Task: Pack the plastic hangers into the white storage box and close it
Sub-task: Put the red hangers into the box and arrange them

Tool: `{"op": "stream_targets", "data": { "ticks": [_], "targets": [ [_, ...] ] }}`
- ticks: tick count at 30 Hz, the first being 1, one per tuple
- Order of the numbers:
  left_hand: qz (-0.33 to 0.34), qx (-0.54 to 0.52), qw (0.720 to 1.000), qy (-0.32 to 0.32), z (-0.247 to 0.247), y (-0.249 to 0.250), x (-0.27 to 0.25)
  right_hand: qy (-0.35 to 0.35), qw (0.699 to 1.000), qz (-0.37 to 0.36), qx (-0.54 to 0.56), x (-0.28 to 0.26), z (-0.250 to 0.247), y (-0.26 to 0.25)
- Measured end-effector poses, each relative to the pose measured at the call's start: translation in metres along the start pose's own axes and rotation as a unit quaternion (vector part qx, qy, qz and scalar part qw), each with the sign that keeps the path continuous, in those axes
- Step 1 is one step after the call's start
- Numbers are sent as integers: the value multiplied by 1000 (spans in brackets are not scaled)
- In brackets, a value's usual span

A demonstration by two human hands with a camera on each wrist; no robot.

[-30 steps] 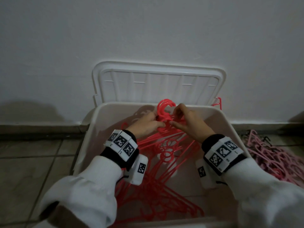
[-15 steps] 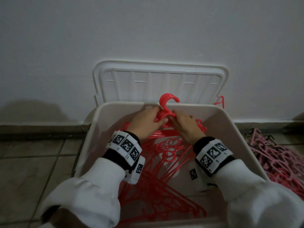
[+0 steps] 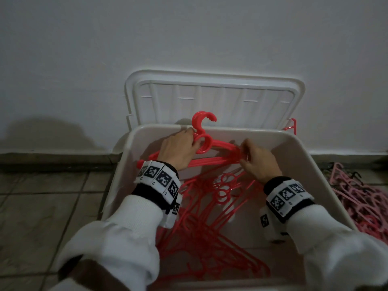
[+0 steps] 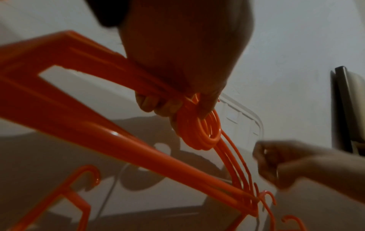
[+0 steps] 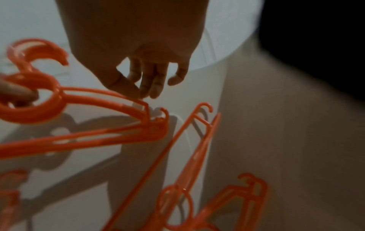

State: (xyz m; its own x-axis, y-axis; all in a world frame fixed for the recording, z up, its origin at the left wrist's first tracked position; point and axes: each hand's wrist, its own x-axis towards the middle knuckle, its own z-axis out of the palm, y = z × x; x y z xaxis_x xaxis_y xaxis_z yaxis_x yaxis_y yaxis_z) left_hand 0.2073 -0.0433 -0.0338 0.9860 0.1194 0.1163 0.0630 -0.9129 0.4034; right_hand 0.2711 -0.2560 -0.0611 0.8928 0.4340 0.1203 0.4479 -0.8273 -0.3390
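Note:
The white storage box (image 3: 315, 164) stands on the floor with its lid (image 3: 214, 101) swung up against the wall. My left hand (image 3: 192, 141) grips a bundle of red plastic hangers (image 3: 216, 158) at the neck ring, by the box's far wall; their hooks rise above the rim. In the left wrist view my left hand's fingers (image 4: 168, 107) curl round the rings (image 4: 199, 132). My right hand (image 3: 244, 150) pinches the bundle's right shoulder end, thumb and fingertips (image 5: 138, 92) meeting on the upper arm (image 5: 110, 101). More red hangers (image 3: 205, 227) lie loose on the box floor.
A heap of pink hangers (image 3: 361, 200) lies on the tiled floor to the right of the box. One red hanger end (image 3: 291, 127) sticks up behind the box's far right corner. The white wall stands directly behind the lid.
Both hands carried the bundle toward the far wall of the box. The right hand slid from the hooks out along the bundle to its right shoulder end.

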Motion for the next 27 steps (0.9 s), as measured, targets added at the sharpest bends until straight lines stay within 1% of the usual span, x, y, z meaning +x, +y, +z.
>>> {"op": "stream_targets", "data": {
  "ticks": [2, 5, 8, 12, 14, 22, 25, 27],
  "targets": [
    [-2, -3, 1000, -4, -1, 1, 0, -74, 994, -32, -72, 0, 11, 6],
    [-6, 17, 1000, -1, -1, 2, -1, -175, 971, -59, -150, 1, 30, 8],
    [-16, 5, 1000, 13, -3, 2, -1, -233, 954, -58, -178, 1, 47, 8],
    [-25, -20, 999, 18, -3, 3, 0, -293, 921, -45, -255, -3, 65, 8],
    [-30, -33, 999, 16, -3, 4, 0, -295, 919, -35, -261, -3, 68, 9],
    [-40, -58, 997, 3, -3, 6, 0, -242, 942, -4, -232, -4, 52, 7],
    [-41, -64, 997, 2, -4, 6, 0, -214, 947, -16, -237, -7, 42, 1],
    [-40, -70, 997, 0, -4, 8, -1, -188, 952, -40, -237, -10, 35, -3]
  ]
}}
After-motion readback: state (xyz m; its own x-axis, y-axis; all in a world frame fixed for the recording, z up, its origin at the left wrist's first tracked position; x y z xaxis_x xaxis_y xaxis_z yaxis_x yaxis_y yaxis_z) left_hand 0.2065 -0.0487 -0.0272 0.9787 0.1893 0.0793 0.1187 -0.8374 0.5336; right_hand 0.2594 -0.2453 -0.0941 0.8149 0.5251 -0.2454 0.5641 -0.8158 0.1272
